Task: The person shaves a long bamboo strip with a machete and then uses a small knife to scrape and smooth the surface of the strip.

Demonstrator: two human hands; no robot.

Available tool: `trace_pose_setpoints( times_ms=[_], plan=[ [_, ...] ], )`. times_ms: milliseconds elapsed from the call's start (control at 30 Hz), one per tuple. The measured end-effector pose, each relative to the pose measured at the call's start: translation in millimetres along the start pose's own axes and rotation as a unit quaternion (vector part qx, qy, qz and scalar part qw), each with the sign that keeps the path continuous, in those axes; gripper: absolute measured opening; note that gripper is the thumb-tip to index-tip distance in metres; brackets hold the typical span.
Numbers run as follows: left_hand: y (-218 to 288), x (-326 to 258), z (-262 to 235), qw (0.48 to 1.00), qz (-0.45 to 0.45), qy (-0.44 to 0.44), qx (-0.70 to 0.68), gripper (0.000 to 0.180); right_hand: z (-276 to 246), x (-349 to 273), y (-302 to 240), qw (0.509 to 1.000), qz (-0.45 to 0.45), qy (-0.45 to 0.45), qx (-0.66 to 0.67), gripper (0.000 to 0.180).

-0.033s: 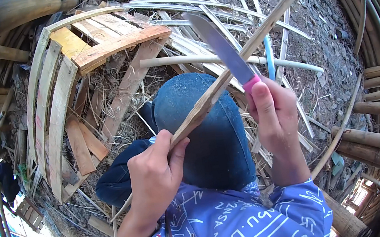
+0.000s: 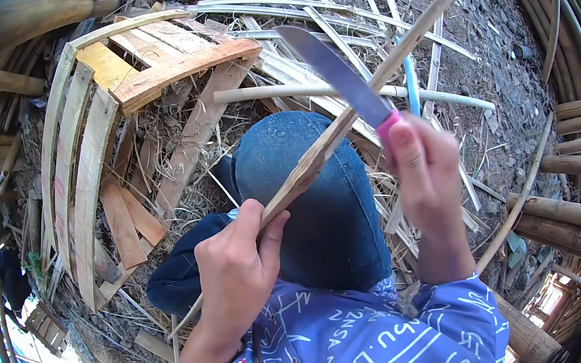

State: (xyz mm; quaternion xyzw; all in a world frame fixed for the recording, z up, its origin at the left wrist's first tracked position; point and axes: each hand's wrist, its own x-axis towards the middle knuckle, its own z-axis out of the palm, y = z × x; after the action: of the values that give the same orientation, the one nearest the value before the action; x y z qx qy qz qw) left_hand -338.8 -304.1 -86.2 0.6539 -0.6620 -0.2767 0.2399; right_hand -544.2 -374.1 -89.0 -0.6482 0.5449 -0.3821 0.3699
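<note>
Slanting from lower left to upper right is a long wooden stick, its near part rough and pared. My left hand is closed round this near part, with the thumb along it. My right hand grips a knife by its pink handle. The broad grey knife blade points up and left and crosses the stick beyond my knee. Whether the edge touches the wood I cannot tell. Motion slightly blurs the right hand.
A slatted wooden crate lies at the left on dirt and shavings. Several pale strips are scattered ahead, with a round pale pole lying across. Thick bamboo poles stand at the right; more bamboo edges the left.
My right hand and the knife have shifted slightly right and toward me, the blade sliding along with them. The far end of the stick has moved slightly; my left hand stays put.
</note>
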Motion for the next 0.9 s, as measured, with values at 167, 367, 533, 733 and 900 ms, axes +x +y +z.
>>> trace_pose_setpoints(
  times_ms=[167,367,533,733,900],
  plan=[
    [3.6,1.4,2.9,0.999,0.018,0.012,0.027,0.021,-1.1,1.3,-7.3,0.999,-0.004,-0.005,-0.043,0.041],
    [3.3,0.2,5.9,0.998,0.036,0.037,0.033,0.020,-10.8,15.2,-3.5,0.994,0.057,0.096,-0.015,0.043],
    [-0.2,-1.4,5.1,0.998,0.023,0.034,0.041,0.021,-3.4,11.3,-8.3,0.999,-0.007,0.005,-0.053,0.039],
    [-3.3,0.3,7.5,0.999,0.023,0.029,0.030,0.023,6.6,2.0,-12.2,0.981,-0.090,-0.057,-0.165,0.038],
    [1.6,0.5,5.4,0.998,0.030,0.033,0.038,0.024,8.9,8.3,-3.3,0.978,-0.106,0.020,-0.177,0.027]
  ],
)
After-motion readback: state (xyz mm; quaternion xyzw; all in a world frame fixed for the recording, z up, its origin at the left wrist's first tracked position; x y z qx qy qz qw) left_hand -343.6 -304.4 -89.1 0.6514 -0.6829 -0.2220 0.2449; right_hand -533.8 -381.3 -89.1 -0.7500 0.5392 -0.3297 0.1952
